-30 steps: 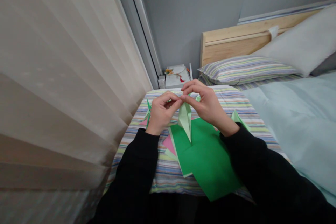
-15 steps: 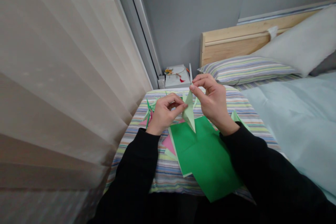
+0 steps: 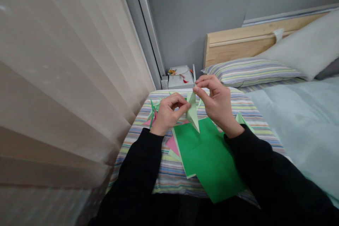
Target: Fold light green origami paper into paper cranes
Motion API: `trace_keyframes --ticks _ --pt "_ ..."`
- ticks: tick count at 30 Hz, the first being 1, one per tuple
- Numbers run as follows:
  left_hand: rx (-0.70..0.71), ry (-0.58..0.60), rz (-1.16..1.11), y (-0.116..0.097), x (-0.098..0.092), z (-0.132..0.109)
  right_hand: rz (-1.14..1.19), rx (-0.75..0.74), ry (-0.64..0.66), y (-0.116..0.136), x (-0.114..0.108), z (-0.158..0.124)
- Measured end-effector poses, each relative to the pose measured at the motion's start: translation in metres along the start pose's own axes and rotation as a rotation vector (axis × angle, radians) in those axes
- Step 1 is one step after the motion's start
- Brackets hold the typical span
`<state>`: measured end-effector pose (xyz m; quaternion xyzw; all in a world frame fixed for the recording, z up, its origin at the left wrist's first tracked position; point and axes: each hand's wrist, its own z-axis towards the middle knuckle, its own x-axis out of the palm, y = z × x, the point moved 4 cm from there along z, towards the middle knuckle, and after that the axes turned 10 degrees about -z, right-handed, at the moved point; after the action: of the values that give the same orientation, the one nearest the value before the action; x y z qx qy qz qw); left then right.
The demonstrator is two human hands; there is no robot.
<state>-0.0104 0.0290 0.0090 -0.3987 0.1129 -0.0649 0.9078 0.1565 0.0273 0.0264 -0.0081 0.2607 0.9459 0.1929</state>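
Note:
A light-green folded piece of origami paper [image 3: 192, 113] is held up between both hands, its lower point hanging over the green sheets. My left hand [image 3: 171, 112] pinches its left side between thumb and fingers. At the upper tip, my right hand [image 3: 214, 99] pinches the paper with thumb and fingertips. Dark-green paper sheets [image 3: 209, 159] lie overlapped beneath, with a pink sheet [image 3: 173, 144] sticking out at their left. Behind my left wrist are folded green paper pieces [image 3: 153, 110], partly hidden. Another light-green folded piece [image 3: 240, 118] stands by my right wrist.
A striped cloth [image 3: 132, 152] covers the surface in front of me. A pale curtain [image 3: 79, 77] hangs close on the left. Beyond stands a small white cabinet [image 3: 181, 84] with odds and ends on top. A bed with a light-blue cover [image 3: 293, 113] is at the right.
The whole view has shifted slightly, so everything sits a little further right. Both hands keep their pinch on the light-green folded paper, with hardly any movement.

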Motion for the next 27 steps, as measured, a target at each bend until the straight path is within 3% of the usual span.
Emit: trace_keyframes --ticks 7,12,15,22,27 --pt "0.094 -0.353 0.090 0.003 -0.021 -0.003 -0.134 -0.057 0.256 0.011 0.011 -0.009" --pt "0.164 -0.494 0.185 -0.001 -0.026 -0.005 -0.178 -0.042 0.395 0.014 0.014 -0.014" --pt "0.189 -0.511 0.212 -0.002 -0.026 -0.006 -0.248 -0.059 0.410 0.013 0.016 -0.014" --pt "0.213 -0.358 0.282 -0.001 -0.021 -0.005 -0.237 -0.146 0.324 0.007 0.022 -0.016" --pt "0.223 -0.393 0.328 0.003 -0.027 -0.005 -0.114 0.018 0.239 -0.001 0.018 -0.013"
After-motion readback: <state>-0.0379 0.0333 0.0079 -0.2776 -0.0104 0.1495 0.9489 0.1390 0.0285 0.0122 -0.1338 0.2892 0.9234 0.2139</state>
